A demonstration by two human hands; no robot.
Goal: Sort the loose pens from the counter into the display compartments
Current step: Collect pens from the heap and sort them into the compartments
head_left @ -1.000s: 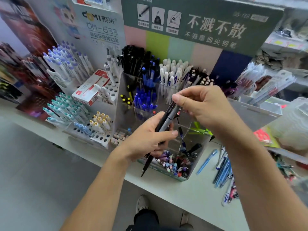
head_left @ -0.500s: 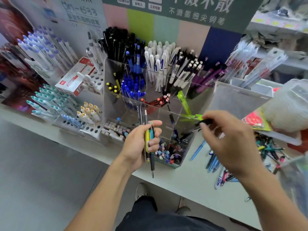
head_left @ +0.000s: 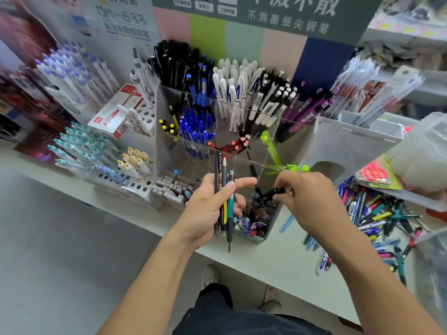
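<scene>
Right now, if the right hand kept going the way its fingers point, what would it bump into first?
Probably the left hand. The right hand pinches a black pen pointing left, over the front compartment; the left index finger lies nearest on that line, though depth is unclear.

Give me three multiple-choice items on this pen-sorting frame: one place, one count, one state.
1. Where is the pile of loose pens?
A. on the counter, right of the clear display
B. on the floor
C. on top of the red box

2. How many pens does the left hand hold?
A. one
B. three
C. six

3. What is the right hand doing?
A. lying flat on the counter
B. hanging idle
C. pinching a dark pen over a front compartment

Key: 1 A, the pile lies on the counter beside the display. 2 B, a black, a yellow-and-black and a teal pen show in the hand. 3 C, its fingers close on the dark pen.
</scene>
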